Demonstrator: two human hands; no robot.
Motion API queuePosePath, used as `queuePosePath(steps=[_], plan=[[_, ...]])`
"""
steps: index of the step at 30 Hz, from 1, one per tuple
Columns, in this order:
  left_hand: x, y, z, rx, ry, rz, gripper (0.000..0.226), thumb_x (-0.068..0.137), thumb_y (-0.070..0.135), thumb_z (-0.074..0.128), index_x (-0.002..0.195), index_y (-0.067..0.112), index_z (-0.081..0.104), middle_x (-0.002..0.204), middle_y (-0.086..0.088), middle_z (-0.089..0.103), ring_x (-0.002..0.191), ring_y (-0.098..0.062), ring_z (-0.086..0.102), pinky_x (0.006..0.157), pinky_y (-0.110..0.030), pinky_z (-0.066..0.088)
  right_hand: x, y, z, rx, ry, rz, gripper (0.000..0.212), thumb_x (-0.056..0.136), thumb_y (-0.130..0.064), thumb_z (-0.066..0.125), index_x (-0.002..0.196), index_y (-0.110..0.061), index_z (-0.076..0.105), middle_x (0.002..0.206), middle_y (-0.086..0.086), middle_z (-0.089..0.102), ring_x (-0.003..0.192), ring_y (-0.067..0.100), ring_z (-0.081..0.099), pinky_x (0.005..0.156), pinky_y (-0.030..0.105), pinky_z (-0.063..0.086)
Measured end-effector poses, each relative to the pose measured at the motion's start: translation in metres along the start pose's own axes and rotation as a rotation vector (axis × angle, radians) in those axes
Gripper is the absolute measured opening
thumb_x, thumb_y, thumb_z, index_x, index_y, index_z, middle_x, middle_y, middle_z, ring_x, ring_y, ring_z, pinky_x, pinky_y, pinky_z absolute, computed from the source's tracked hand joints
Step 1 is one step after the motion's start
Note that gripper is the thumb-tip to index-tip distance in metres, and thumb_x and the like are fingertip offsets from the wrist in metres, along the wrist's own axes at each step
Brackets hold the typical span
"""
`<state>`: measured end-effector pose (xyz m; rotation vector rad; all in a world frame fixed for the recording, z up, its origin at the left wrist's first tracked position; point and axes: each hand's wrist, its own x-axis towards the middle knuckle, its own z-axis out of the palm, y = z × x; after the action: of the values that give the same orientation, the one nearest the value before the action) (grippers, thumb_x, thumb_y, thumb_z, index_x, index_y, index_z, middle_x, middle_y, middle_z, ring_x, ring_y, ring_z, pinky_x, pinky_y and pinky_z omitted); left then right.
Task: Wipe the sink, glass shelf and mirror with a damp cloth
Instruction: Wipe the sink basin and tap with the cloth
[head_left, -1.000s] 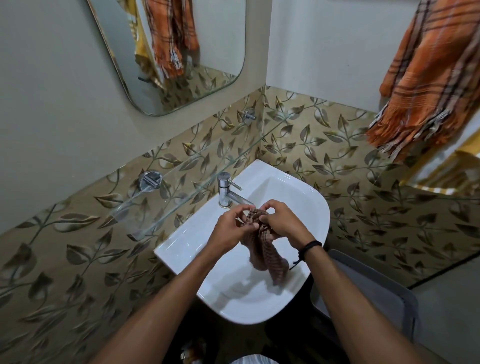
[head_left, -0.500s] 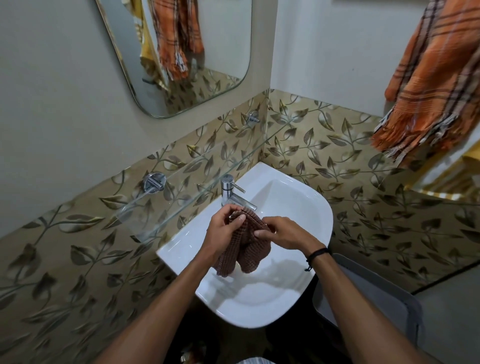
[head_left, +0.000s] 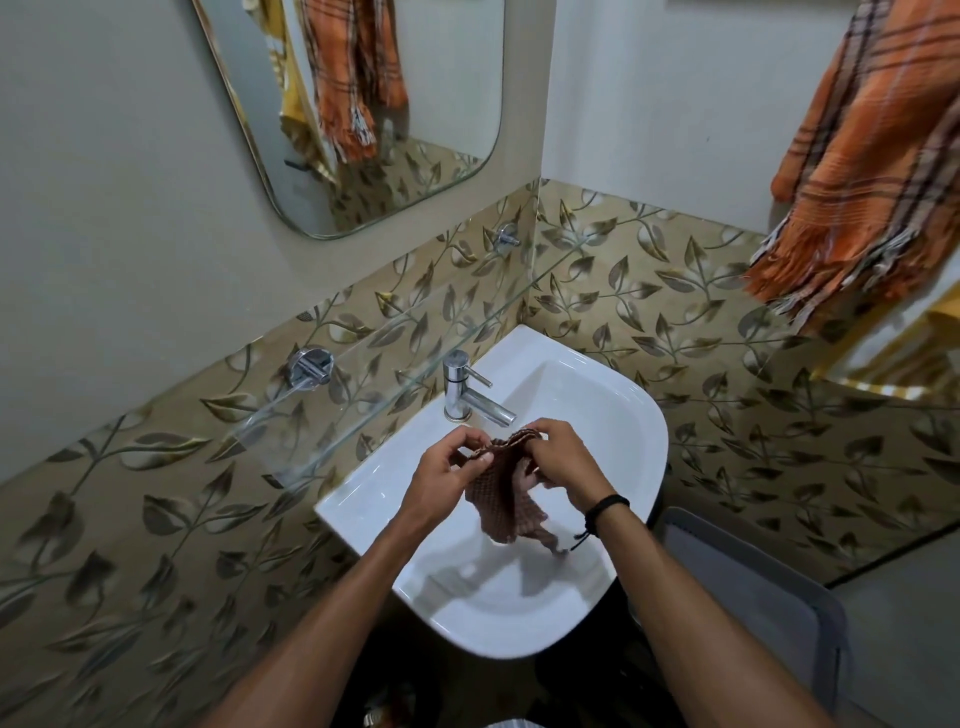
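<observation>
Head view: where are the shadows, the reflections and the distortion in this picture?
In the head view, the cloth casts a soft shadow into the sink; the mirror reflects the orange towel; the glass shelf shows only by pale glints on its edge; the wide lens slants the wall corner, and the lower-left tiles look blurred.

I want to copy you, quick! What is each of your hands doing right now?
Left hand: pinches the edge of the brown cloth.
Right hand: grips the same cloth, above the sink.
</observation>
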<state>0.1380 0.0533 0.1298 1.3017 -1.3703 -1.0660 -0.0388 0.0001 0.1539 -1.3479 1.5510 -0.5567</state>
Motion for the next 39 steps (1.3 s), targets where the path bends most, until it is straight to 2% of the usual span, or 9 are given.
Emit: queuePosePath(steps=[4,8,13,18,24,28,30,33,39], plan=[[-0.004,-0.005,0.000,-0.043,-0.013,-0.032,0.009,0.094,0.007,0.068,0.103,0.008,0.066,0.094,0.002,0.068,0.076,-0.010,0.059,0.073,-0.023,0.051,-0.006,-0.012,0.000,0.783,-0.050,0.273,0.026,0.092,0.007,0.047,0.108,0.002,0.067,0.093,0.021,0.070,0.070,0.030,0.075,0.055,0.026,0.059],[-0.004,-0.004,-0.001,-0.144,0.013,-0.077,0.015,0.095,0.011,0.067,0.108,0.004,0.063,0.096,-0.004,0.068,0.086,-0.015,0.063,0.075,-0.027,0.054,-0.007,-0.014,-0.003,1.116,-0.098,0.332,0.029,0.082,0.014,0.042,0.103,0.011,0.063,0.103,0.028,0.065,0.091,0.039,0.070,0.066,0.032,0.063],[-0.004,-0.002,-0.003,-0.134,-0.006,-0.102,0.035,0.087,0.025,0.075,0.117,0.017,0.059,0.109,0.008,0.066,0.095,-0.010,0.062,0.082,-0.025,0.052,-0.008,-0.022,0.001,0.997,-0.109,0.242,0.034,0.082,0.024,0.047,0.112,0.019,0.063,0.110,0.031,0.068,0.096,0.035,0.071,0.078,0.032,0.063],[-0.004,-0.010,0.008,0.017,-0.009,-0.063,0.086,0.071,0.019,0.092,0.138,0.035,0.041,0.133,0.012,0.054,0.116,-0.005,0.058,0.094,-0.020,0.050,-0.009,-0.026,0.007,0.881,-0.018,0.144,0.020,0.085,0.018,0.062,0.104,0.012,0.066,0.098,0.029,0.070,0.090,0.030,0.074,0.073,0.029,0.063],[0.003,-0.002,0.016,0.117,0.209,0.014,0.054,0.084,0.006,0.070,0.125,0.036,0.052,0.118,0.016,0.065,0.114,-0.011,0.063,0.093,-0.031,0.054,-0.007,-0.026,0.004,0.356,0.126,-0.137,0.005,0.083,-0.011,0.077,0.081,-0.014,0.075,0.075,0.008,0.075,0.072,0.028,0.076,0.076,0.050,0.062],[0.007,0.008,0.019,0.239,0.083,0.039,0.092,0.071,0.037,0.087,0.145,0.041,0.033,0.140,0.021,0.041,0.130,-0.003,0.040,0.104,-0.021,0.040,-0.019,-0.041,-0.003,-0.128,0.259,-0.265,0.019,0.082,-0.039,0.076,0.082,-0.022,0.069,0.071,-0.006,0.071,0.064,0.016,0.069,0.063,0.033,0.055],[0.010,0.016,0.024,0.273,0.150,0.038,0.080,0.075,0.029,0.081,0.140,0.042,0.037,0.135,0.017,0.046,0.123,-0.007,0.046,0.101,-0.030,0.046,-0.027,-0.049,-0.006,-0.327,0.328,-0.315,0.026,0.083,-0.049,0.072,0.083,-0.023,0.067,0.074,-0.008,0.068,0.071,0.016,0.064,0.057,0.029,0.045],[0.015,0.029,0.023,0.250,0.245,0.039,0.055,0.081,0.013,0.069,0.125,0.040,0.050,0.119,0.017,0.062,0.110,-0.008,0.059,0.095,-0.043,0.052,-0.024,-0.050,-0.015,-0.363,0.376,-0.374,0.031,0.084,-0.054,0.070,0.085,-0.024,0.068,0.079,-0.008,0.067,0.075,0.015,0.062,0.059,0.030,0.044],[0.021,0.053,0.015,0.126,0.140,0.072,0.047,0.088,0.007,0.068,0.127,0.035,0.062,0.119,0.018,0.067,0.110,0.002,0.060,0.096,-0.033,0.052,0.001,-0.026,-0.045,-0.034,0.234,-0.484,0.027,0.089,-0.045,0.071,0.088,-0.019,0.064,0.093,-0.005,0.063,0.088,0.008,0.059,0.076,0.031,0.047]])
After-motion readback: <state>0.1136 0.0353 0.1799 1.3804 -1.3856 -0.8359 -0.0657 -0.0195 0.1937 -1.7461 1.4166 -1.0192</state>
